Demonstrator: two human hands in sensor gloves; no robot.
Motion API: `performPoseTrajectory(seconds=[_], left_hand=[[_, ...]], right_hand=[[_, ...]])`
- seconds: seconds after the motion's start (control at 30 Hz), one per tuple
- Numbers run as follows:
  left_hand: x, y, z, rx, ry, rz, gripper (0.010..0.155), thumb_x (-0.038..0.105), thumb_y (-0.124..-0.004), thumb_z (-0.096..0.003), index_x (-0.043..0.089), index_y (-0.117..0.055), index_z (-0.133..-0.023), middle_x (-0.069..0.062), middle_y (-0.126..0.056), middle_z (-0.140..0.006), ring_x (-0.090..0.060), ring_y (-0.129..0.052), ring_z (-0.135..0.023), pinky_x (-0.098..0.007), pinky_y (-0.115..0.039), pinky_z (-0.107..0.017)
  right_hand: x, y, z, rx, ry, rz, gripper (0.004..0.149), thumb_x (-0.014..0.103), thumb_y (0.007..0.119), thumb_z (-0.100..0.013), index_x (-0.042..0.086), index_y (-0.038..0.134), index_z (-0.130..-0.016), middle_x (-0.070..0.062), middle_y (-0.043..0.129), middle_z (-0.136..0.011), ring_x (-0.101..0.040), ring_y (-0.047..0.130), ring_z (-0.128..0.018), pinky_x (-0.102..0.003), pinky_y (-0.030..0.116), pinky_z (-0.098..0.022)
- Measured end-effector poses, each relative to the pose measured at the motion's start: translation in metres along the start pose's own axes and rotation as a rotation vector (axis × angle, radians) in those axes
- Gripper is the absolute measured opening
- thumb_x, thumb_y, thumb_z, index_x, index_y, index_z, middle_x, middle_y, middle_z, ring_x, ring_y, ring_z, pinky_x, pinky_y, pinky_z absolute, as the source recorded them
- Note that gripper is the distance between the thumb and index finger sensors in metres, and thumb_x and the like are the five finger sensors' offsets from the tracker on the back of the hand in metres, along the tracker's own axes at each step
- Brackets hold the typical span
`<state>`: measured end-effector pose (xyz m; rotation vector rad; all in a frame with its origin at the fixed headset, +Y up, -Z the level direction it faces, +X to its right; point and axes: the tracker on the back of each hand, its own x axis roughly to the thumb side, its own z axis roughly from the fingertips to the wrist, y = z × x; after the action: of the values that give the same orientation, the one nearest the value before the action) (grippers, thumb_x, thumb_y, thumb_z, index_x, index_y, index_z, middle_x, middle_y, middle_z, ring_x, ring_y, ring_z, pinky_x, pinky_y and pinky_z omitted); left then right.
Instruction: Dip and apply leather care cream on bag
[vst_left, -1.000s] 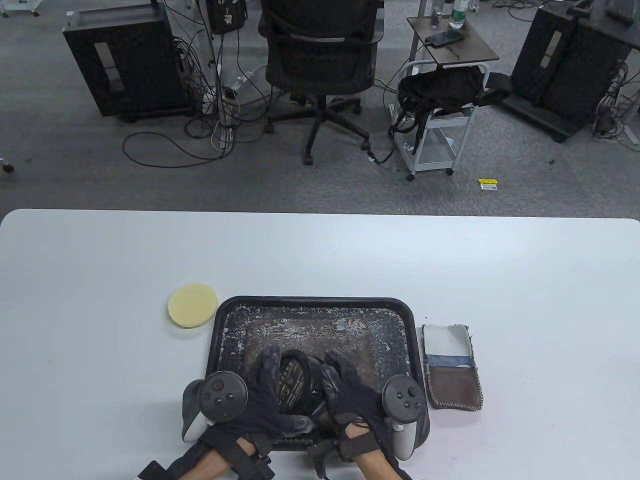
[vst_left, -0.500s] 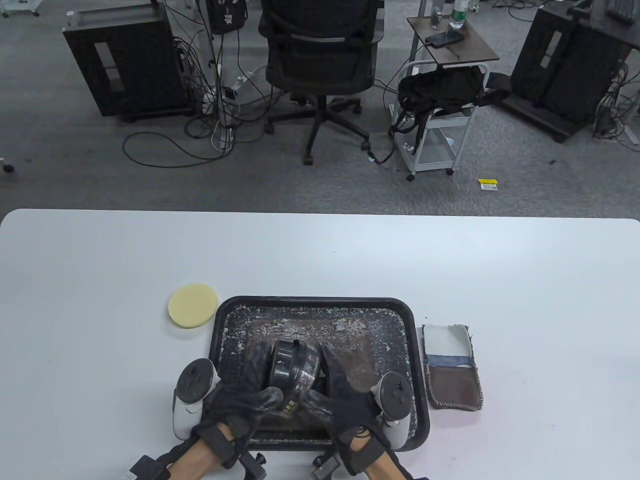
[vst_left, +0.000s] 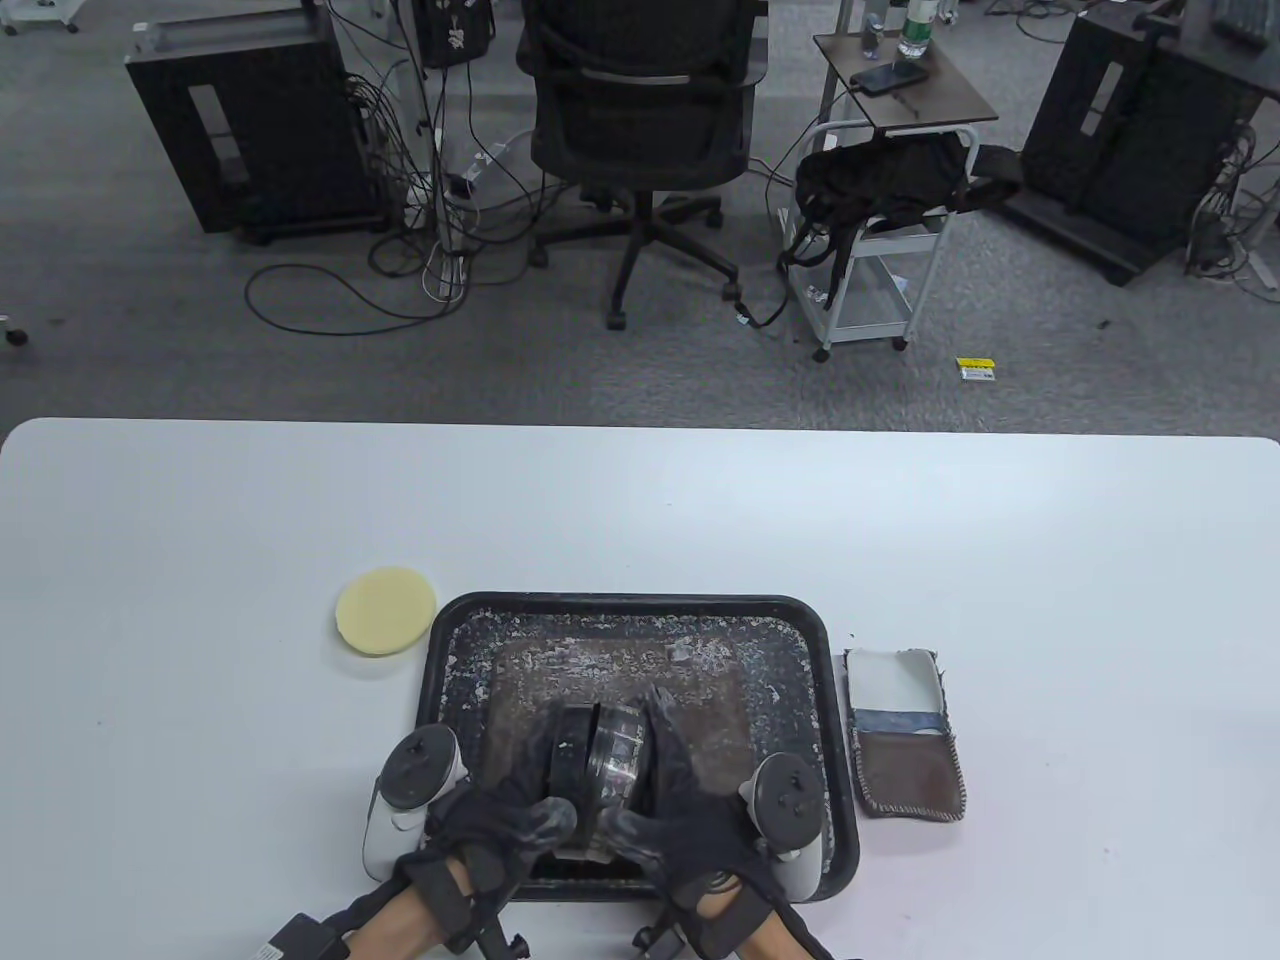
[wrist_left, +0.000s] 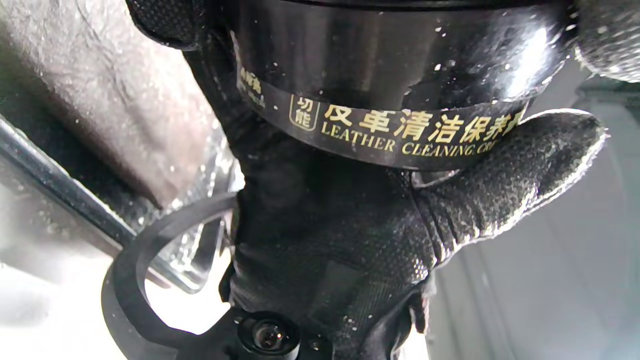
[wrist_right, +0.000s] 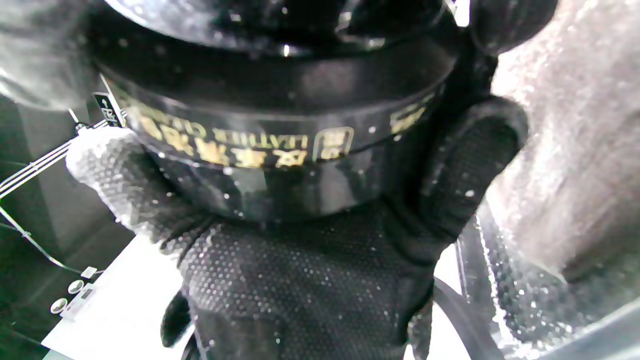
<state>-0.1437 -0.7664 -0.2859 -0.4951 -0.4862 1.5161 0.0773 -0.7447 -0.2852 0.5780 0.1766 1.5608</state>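
Both hands, left (vst_left: 500, 810) and right (vst_left: 690, 800), grip the cream jar (vst_left: 595, 765) above the tray's (vst_left: 640, 607) six o'clock edge.

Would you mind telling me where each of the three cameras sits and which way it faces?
Table view: above, looking down at the tray; both gloved hands enter from the bottom, left hand, right hand.
Left wrist view: below the left palm, facing up at the cream jar.
Right wrist view: below the right palm, facing up at the jar's label.
Shared: the jar, gripped between both hands, appears in all three.
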Motion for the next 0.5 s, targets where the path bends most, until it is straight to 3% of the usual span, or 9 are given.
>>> performPoseTrajectory(seconds=[0.5], left_hand=[[-0.005, 0.011, 0.004, -0.027, 0.061, -0.017, 0.117, 0.092, -0.074, -0.023, 0.032, -0.015, -0.105, -0.022, -0.029, -0.108, -0.046, -0.067, -0.094, -0.047, -0.076, -0.063]], right_hand=[[0.015, 0.005, 0.003, 0.033, -0.13, 0.325, 0.113, 0.06, 0.094, -0.032, 0.028, 0.018, -0.11, -0.023, 0.014, -0.112, -0.068, 0.039, -0.095, -0.077, 0.06, -0.061]])
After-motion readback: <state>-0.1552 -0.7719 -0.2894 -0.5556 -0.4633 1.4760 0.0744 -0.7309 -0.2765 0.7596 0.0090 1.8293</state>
